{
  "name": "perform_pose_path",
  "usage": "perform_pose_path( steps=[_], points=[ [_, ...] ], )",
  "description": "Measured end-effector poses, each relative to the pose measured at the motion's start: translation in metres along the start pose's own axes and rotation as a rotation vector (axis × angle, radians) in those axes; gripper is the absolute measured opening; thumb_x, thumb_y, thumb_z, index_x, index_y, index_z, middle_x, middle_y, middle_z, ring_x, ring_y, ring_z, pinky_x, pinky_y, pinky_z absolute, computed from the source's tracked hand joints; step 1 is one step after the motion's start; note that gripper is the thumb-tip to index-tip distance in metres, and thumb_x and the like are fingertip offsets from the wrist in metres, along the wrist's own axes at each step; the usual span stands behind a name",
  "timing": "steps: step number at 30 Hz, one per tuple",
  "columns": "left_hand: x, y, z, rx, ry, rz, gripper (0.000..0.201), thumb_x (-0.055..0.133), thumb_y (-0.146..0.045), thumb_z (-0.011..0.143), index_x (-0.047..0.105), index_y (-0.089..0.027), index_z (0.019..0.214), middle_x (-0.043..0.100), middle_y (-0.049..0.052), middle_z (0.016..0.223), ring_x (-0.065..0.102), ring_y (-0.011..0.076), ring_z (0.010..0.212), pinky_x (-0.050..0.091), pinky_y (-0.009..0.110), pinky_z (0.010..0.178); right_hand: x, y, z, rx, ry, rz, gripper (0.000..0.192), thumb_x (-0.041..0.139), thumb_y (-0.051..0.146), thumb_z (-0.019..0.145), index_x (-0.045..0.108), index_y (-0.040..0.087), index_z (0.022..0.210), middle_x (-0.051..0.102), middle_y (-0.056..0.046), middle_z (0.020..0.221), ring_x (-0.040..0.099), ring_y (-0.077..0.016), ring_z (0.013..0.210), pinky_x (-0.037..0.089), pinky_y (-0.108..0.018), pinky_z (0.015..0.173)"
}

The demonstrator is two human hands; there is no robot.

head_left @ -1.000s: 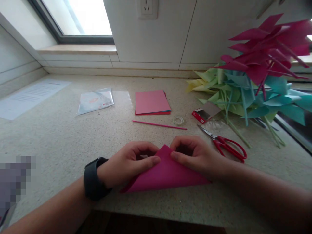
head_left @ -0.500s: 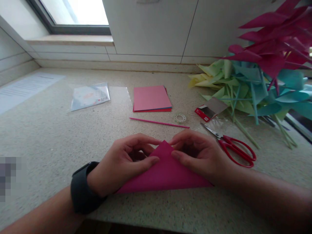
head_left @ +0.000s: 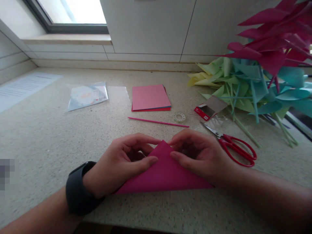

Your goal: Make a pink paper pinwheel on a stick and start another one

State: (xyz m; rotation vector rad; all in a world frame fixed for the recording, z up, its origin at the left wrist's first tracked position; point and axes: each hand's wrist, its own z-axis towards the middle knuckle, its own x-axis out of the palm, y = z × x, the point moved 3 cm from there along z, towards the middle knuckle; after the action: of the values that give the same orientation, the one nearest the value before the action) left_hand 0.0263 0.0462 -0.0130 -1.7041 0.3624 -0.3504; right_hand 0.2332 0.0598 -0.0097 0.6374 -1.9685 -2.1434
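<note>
Left hand (head_left: 119, 164) and right hand (head_left: 198, 154) in narrow grip, pinching top corner of folded magenta paper (head_left: 164, 175) on desk (head_left: 48, 136). Red scissors (head_left: 234, 148) just right of the grip.

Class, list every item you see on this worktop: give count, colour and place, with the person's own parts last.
folded paper: one, magenta, front centre under both hands
paper stack: one, pink and red, centre back
stick: one, pink, before the stack
tape roll: one, clear, right of stick
scissors: one, red-handled, right
small box: one, red, open
pinwheels: pile, magenta, teal, yellow-green, far right
plastic packet: one, clear, left
printed sheet: one, white, far left
watch: one, black, left wrist
left hand: pinching paper
right hand: pinching paper
</note>
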Motion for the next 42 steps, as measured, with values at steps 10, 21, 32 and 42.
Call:
perform_pose_path(
  steps=[10, 21, 32, 42],
  points=[
    [-0.0004, -0.0008, 0.0000, 0.026, -0.035, 0.066, 0.030, 0.078, -0.029, 0.084, 0.075, -0.026, 0.113, 0.074, 0.002, 0.083, 0.061, 0.0097, 0.066, 0.046, 0.017, 0.056, -0.0011, 0.0007, 0.0001, -0.013, -0.012, -0.011, 0.011, 0.071, 0.028, 0.082, 0.065, 0.028, 0.091, 0.066, 0.000, 0.073, 0.061, -0.0145, 0.061, 0.047, -0.026, 0.050],
    [0.0001, -0.0001, 0.0009, 0.050, -0.042, 0.099, 0.029, 0.076, -0.030, 0.085, 0.075, -0.027, 0.114, 0.074, 0.002, 0.083, 0.061, 0.0100, 0.065, 0.047, 0.018, 0.056, -0.0012, -0.0006, -0.0007, -0.035, -0.026, -0.043, 0.011, 0.071, 0.027, 0.082, 0.066, 0.027, 0.091, 0.067, -0.001, 0.074, 0.062, -0.0146, 0.061, 0.048, -0.026, 0.051],
    [-0.0007, -0.0018, -0.0004, 0.100, -0.087, 0.141, 0.025, 0.079, -0.025, 0.083, 0.079, -0.031, 0.107, 0.078, 0.000, 0.086, 0.064, 0.0092, 0.069, 0.050, 0.016, 0.059, -0.0019, -0.0011, -0.0025, -0.058, -0.030, -0.033, 0.012, 0.071, 0.025, 0.082, 0.067, 0.027, 0.093, 0.067, 0.000, 0.076, 0.062, -0.0142, 0.063, 0.049, -0.026, 0.053],
    [0.0004, -0.0044, 0.0012, 0.139, -0.101, 0.106, 0.027, 0.079, -0.017, 0.080, 0.080, -0.031, 0.103, 0.081, -0.001, 0.094, 0.073, 0.0099, 0.079, 0.057, 0.014, 0.069, -0.0031, -0.0020, -0.0038, -0.065, -0.035, -0.060, 0.011, 0.070, 0.023, 0.083, 0.067, 0.024, 0.094, 0.068, -0.001, 0.076, 0.061, -0.0122, 0.063, 0.048, -0.023, 0.053]
  ],
)
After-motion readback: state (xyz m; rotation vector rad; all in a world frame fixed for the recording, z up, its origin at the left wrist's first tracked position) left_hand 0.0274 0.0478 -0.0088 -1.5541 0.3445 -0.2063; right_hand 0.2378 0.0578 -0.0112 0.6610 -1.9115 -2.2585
